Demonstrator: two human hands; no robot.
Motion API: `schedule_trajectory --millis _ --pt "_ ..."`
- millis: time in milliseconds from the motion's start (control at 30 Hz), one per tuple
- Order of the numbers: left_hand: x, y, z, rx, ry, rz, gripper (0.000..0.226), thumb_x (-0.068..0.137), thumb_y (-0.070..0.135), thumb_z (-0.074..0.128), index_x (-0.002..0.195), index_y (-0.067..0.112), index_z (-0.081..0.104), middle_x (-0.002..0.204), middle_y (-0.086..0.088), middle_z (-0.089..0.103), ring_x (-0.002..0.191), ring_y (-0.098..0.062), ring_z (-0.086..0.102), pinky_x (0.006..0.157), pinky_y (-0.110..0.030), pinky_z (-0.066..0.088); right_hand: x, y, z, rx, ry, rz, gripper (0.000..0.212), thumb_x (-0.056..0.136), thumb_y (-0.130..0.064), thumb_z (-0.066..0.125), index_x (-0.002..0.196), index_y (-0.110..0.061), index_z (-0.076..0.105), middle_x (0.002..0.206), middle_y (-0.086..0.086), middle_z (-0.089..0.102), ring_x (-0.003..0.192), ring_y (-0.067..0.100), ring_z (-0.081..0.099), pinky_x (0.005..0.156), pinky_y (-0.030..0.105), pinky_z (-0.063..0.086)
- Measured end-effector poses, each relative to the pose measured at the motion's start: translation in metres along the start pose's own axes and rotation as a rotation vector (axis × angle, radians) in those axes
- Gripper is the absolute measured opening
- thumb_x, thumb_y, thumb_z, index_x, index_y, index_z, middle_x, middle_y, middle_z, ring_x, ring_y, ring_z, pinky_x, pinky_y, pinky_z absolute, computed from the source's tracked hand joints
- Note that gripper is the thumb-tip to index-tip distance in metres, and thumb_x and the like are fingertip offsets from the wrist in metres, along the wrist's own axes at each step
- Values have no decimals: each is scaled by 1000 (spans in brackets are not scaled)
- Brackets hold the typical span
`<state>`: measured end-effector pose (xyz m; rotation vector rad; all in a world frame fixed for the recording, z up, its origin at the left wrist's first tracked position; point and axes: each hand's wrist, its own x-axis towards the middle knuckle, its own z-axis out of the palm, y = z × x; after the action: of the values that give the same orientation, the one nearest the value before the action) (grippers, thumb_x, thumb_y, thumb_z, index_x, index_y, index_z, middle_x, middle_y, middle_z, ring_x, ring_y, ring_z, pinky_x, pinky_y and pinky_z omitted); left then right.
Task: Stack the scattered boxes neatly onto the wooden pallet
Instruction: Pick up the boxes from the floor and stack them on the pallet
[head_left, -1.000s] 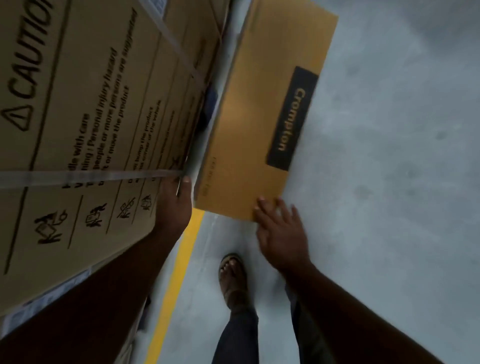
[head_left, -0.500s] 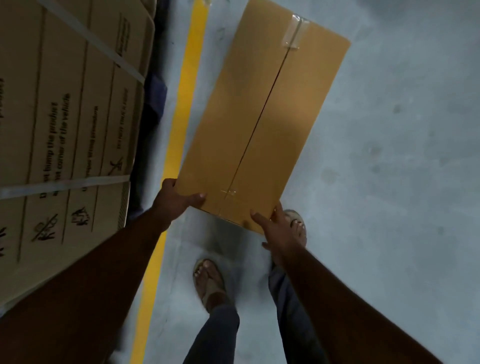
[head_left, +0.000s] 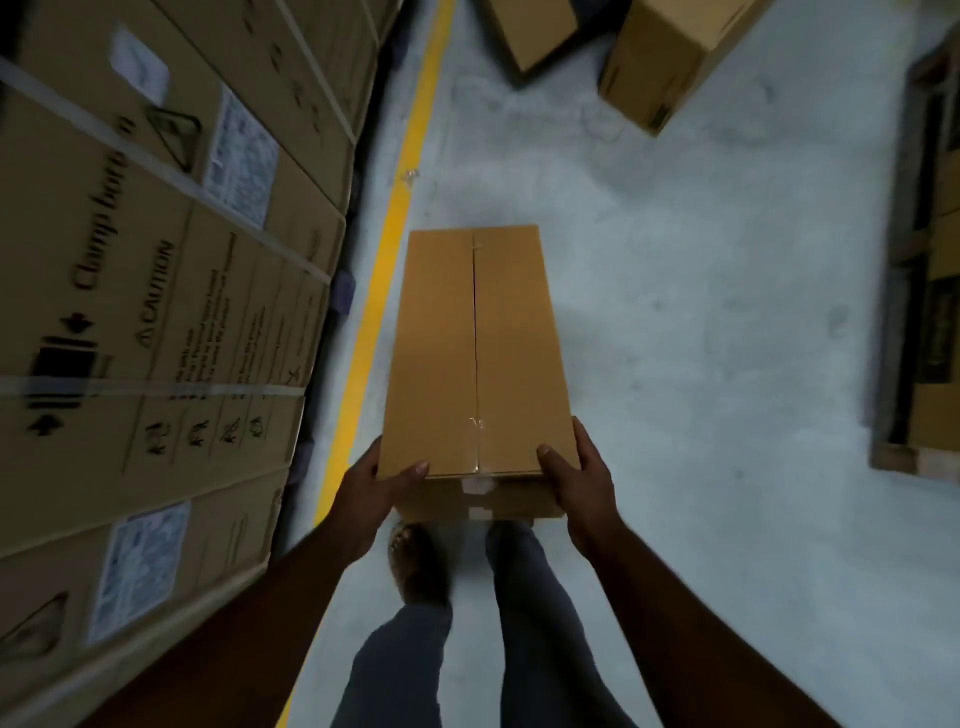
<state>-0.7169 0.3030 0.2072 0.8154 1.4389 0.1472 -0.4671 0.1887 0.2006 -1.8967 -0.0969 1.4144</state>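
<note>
Since a moment ago the box (head_left: 475, 353) has swung straight; left hand (head_left: 371, 486) and right hand (head_left: 584, 475) grip its near corners, while the pallet (head_left: 904, 457), blurred at right, is probably part-loaded.

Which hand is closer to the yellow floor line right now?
Left. The left hand grips the box's near-left corner beside the yellow line; the right hand grips the opposite corner.

A yellow floor line (head_left: 387, 249) runs along the grey concrete floor (head_left: 701, 322). Left of it stand tall strapped cartons (head_left: 156, 312) printed with "CAUTION" and handling symbols, bearing white paper labels (head_left: 241, 156).
</note>
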Motion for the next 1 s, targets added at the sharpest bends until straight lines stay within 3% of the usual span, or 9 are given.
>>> schedule_trajectory --millis 100,167,267,367,433,500,667,867,1000 --pt "-74 22 23 -39 20 102 62 89 26 80 145 33 55 132 10 69 122 -13 63 106 -51 52 -61 -32 -36 -20 -14 -47 58 99 -37 68 152 -38 47 135 -6 66 119 22 63 100 51 57" --pt "-117 33 36 -42 15 176 74 88 29 81 153 31 46 145 2 61 134 -21 56 114 -54 44 -100 -44 -59 -1 -4 -75 59 99 -38 67 154 -38 45 136 -4 65 121 25 62 102 54 55" --pt "-179 34 56 -12 25 268 63 85 37 83 140 50 54 132 12 69 122 -13 66 106 -42 53 -163 -44 -93 50 5 -146 57 100 -37 67 153 -36 48 132 -5 67 119 23 63 105 54 55" --pt "-232 12 74 -28 29 314 58 81 42 86 123 69 56 111 29 72 105 -5 71 83 -22 59 -226 -30 -127 99 42 -185 54 99 -34 70 150 -32 52 129 -6 70 118 22 67 107 52 54" --pt "-265 -4 89 -52 14 321 64 79 44 87 126 70 53 109 26 74 104 -8 72 79 -23 57 -264 -18 -150 120 75 -215 56 99 -31 71 151 -30 52 130 -5 70 119 22 66 108 50 53" --pt "-294 -18 107 -52 -15 353 55 80 43 86 113 75 57 111 21 75 102 -9 73 82 -28 57 -297 -5 -174 138 105 -243 58 98 -30 71 153 -29 51 131 -5 70 120 21 66 110 49 52" --pt "-359 -38 166 -48 -136 416 69 75 48 88 137 45 59 120 12 74 113 -22 69 91 -43 60 -364 31 -248 167 171 -273 59 99 -30 71 154 -29 49 133 -7 69 123 18 63 113 47 49" --pt "-397 -53 274 54 -257 473 68 80 49 83 141 43 54 122 17 71 116 -16 65 87 -33 59 -393 75 -362 237 248 -281 57 100 -28 70 154 -29 50 135 -5 68 126 21 61 115 53 45" --pt "-413 -61 373 73 -310 485 50 82 45 80 127 47 58 114 20 73 112 -14 65 85 -32 59 -393 96 -458 288 275 -308 57 100 -26 69 154 -27 50 136 -3 68 126 20 61 116 53 44"
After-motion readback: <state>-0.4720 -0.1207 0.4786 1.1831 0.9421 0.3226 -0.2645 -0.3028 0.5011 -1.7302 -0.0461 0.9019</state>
